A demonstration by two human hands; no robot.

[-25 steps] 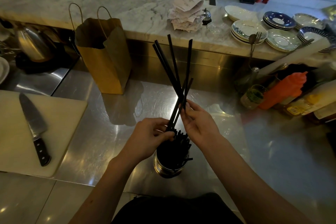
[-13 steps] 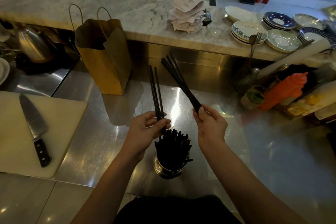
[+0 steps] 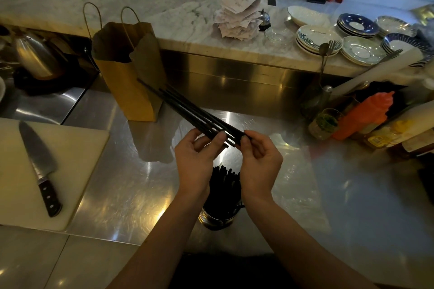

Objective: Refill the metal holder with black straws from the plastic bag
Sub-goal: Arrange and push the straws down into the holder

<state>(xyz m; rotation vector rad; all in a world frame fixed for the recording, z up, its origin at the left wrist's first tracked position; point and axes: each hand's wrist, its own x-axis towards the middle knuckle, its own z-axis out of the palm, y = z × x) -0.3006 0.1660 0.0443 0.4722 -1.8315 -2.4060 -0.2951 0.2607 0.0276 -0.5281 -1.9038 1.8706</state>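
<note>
A round metal holder (image 3: 212, 219) packed with black straws (image 3: 226, 189) stands on the steel counter, just below my hands. Above it I hold a small bunch of loose black straws (image 3: 187, 111) that slants up and to the left. My left hand (image 3: 196, 159) pinches the bunch near its lower end, thumb on top. My right hand (image 3: 259, 159) pinches the very ends with its fingertips. No plastic bag can be made out.
A brown paper bag (image 3: 126, 70) stands behind the straws. On the left a knife (image 3: 41, 166) lies on a white cutting board (image 3: 77, 148). Stacked plates (image 3: 317, 40), a receipt spike (image 3: 238, 16), an orange squeeze bottle (image 3: 366, 115) and jars crowd the right.
My hands, each holding a few straws apart, came together above the holder. The straws are now one bunch, tipped from near upright to slanting low toward the paper bag.
</note>
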